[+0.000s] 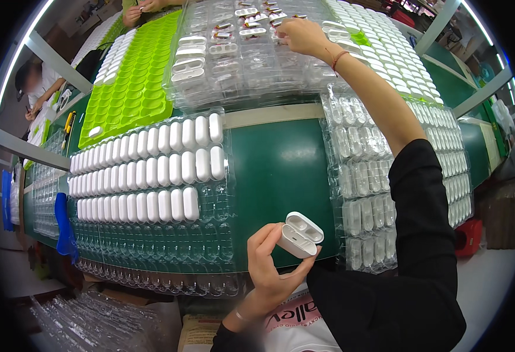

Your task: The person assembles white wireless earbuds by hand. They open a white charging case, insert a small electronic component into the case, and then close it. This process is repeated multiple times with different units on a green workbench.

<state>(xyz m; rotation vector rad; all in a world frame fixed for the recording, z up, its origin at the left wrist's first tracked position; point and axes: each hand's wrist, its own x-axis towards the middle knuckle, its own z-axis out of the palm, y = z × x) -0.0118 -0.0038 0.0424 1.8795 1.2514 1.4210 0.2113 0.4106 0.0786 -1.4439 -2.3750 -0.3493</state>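
Observation:
Close to my body, my left hand (269, 276) is closed around a small white earbud charging case (297, 242), thumb on one side and fingers on the other. The case is tilted with its lid swung up, so its hollow inside shows. My right arm stretches to the far side of the bench. There my right hand (305, 36) is bent down over a stacked clear plastic tray (248, 79), its fingertips together among small parts with red and metal bits. Whatever those fingertips pinch is too small to make out. White inner pieces (188, 63) lie in the same tray.
Closed white cases (163, 139) fill rows of a clear tray at left. A green tray (129, 88) lies beyond it. Clear trays of translucent pieces (360, 182) sit under my right arm. Another person's hands (140, 10) are at the far edge. A blue object (63, 226) stands left.

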